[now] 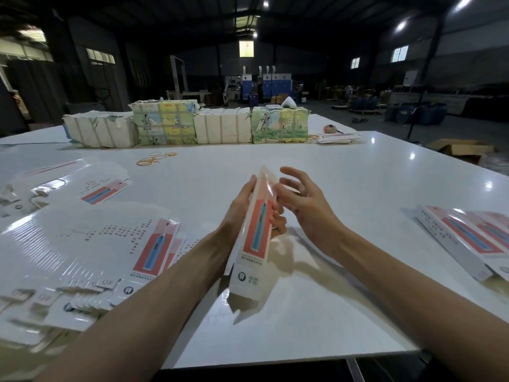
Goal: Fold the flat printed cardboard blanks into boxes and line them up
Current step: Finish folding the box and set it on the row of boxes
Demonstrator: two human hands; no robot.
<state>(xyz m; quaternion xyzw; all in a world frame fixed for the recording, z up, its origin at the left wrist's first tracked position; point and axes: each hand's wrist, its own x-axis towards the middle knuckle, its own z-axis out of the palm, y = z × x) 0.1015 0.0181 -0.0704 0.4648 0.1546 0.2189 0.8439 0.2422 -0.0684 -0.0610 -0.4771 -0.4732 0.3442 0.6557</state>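
A long white box [254,238] with a red panel and a blue toothbrush picture is held tilted above the middle of the white table [344,175]. My left hand [239,208] grips its left side, fingers wrapped underneath. My right hand [298,199] sits just to its right with fingers spread and relaxed, fingertips near the box's upper part. A stack of flat printed blanks [91,244] lies fanned out on the left. Folded boxes [468,238] lie side by side at the right edge.
Wrapped bundles of blanks [187,126] stand in a row at the table's far side. Rubber bands [154,158] lie in front of them. More loose blanks [334,138] sit at the far right. A cardboard carton [462,150] lies on the floor beyond the table.
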